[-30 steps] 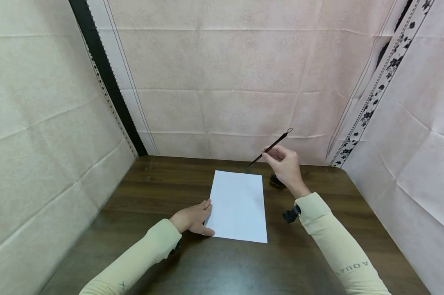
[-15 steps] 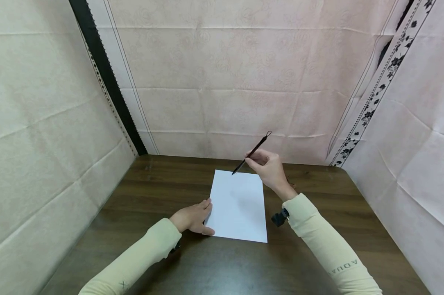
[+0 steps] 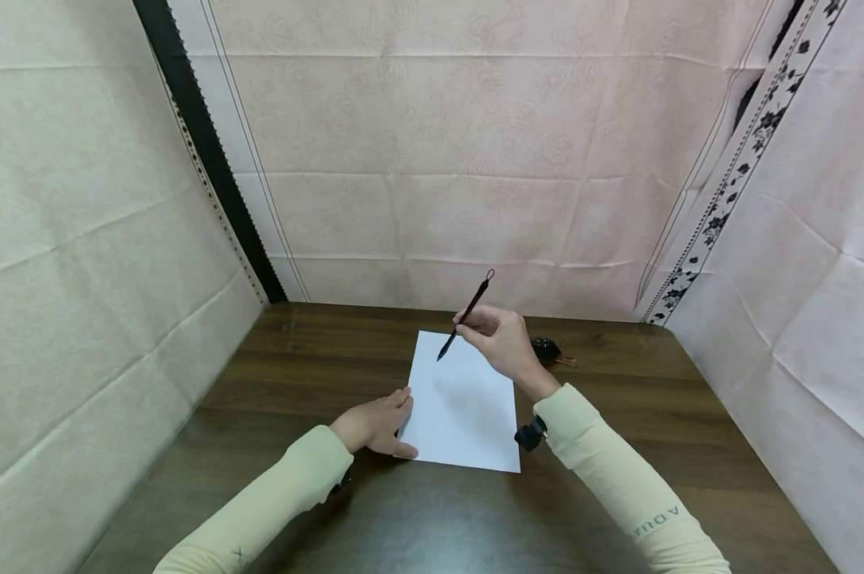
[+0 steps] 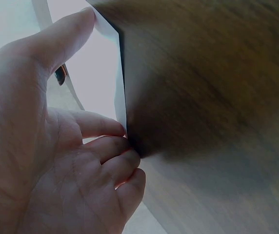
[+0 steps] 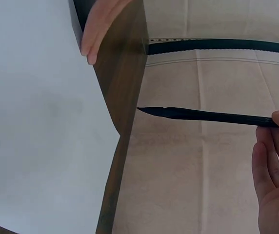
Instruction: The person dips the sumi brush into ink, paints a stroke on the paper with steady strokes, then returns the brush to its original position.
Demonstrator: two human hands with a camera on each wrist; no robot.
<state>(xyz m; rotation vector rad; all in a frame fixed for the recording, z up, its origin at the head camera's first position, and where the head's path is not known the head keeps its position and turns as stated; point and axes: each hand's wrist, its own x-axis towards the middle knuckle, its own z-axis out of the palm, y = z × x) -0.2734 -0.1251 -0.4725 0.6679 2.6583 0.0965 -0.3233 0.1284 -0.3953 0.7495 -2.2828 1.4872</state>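
A sheet of white paper (image 3: 461,422) lies on the brown wooden table (image 3: 317,351). My left hand (image 3: 376,425) rests on its left edge, fingers fairly straight and thumb near the lower left corner. My right hand (image 3: 502,344) pinches a dark calligraphy brush (image 3: 476,299) with a hanging loop at its top end. The brush is tilted over the upper part of the sheet, tip down and to the left. In the right wrist view the pointed black tip of the brush (image 5: 164,112) appears apart from the paper (image 5: 37,122).
Behind my right hand sits a glossy black object (image 3: 544,349) with a brownish end, partly hidden; its kind is unclear. Pale patterned cloth (image 3: 432,215) hangs behind the table and at both sides. A dark device (image 3: 531,434) is worn on my right wrist.
My right hand has carried the brush leftward and toward me, from beyond the paper's upper right corner to over the sheet. The black object shows again behind it. My left hand stays put.
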